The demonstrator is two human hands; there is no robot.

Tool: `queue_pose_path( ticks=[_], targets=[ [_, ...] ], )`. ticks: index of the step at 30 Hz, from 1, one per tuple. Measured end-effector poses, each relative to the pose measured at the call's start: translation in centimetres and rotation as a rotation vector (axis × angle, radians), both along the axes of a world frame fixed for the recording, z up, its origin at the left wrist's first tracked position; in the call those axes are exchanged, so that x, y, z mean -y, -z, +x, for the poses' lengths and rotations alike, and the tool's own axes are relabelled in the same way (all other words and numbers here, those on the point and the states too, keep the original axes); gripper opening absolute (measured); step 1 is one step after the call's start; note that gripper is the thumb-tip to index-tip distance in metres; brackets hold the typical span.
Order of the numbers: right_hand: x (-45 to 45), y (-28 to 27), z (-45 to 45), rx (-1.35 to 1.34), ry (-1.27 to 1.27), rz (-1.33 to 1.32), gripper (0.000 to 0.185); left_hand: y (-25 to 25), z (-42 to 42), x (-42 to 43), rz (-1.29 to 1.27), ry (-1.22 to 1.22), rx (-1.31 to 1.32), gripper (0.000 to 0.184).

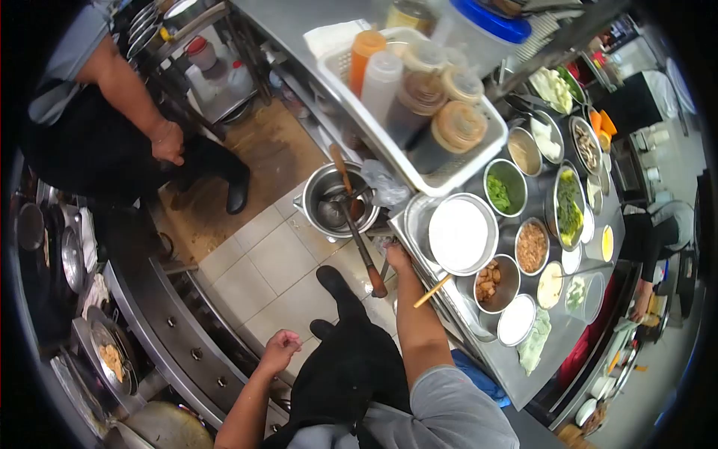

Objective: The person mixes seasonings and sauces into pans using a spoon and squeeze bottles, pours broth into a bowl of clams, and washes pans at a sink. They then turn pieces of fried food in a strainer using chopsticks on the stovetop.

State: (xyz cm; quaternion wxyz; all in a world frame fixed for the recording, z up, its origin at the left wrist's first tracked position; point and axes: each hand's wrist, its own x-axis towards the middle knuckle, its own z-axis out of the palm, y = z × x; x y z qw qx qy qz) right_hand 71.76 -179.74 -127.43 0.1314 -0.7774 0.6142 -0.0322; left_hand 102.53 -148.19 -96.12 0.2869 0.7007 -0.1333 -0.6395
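Note:
My left hand point(281, 350) is held over the tiled floor, its fingers curled loosely with nothing visible in them. On the other side, my right hand point(399, 256) reaches to the edge of the steel counter point(531, 378), near a large white-filled bowl point(458, 233). Its fingers are partly hidden, and what they touch is too small to make out. Beyond it stands a metal pot point(314, 196) with wooden-handled ladles point(375, 280) in it. A clear plastic bag point(385, 184) hangs between the pot and the counter.
A white basket point(490, 146) of sauce bottles sits on the counter among several bowls of ingredients. Stoves point(176, 318) and a pan with food point(112, 362) line the left. Another person point(123, 82) stands at upper left; a further person point(662, 232) is at far right.

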Motion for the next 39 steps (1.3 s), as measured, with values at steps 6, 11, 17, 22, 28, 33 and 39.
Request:
queue_pose_path(
  ticks=[6, 11, 17, 22, 28, 33, 39],
  targets=[
    [-0.2, -15.8, 1.8, 1.168, 0.714, 0.544, 0.019, -4.6, -6.2, 8.3, -0.335, 0.113, -0.173, 0.021],
    [-7.7, -21.8, -2.1, 1.340, 0.838, 0.647, 0.031, -9.0, -12.3, 13.4, -0.514, 0.382, 0.017, 0.024],
    [-20.9, -30.5, -4.0, 1.095, 0.605, 0.888, 0.029, -13.8, -18.5, 19.5, -0.487, 0.225, -0.117, 0.031],
    [-26.5, -35.5, -3.9, 0.785, 0.543, 1.058, 0.031, -14.3, -18.9, 18.8, -0.407, 0.197, -0.091, 0.019],
    [-27.4, -39.1, -2.0, 0.737, 0.369, 0.967, 0.075, -15.8, -12.9, 9.9, -0.693, 0.383, 0.270, 0.029],
    [-25.6, -42.1, 0.2, 0.844, 0.069, 1.214, 0.060, -17.6, -10.2, -2.8, -0.576, 0.024, 0.317, 0.032],
    [-24.0, -48.8, 6.9, 1.079, -0.063, 1.496, 0.066, -19.2, -11.7, -8.4, -0.523, 0.010, 0.457, 0.029]
  ],
)
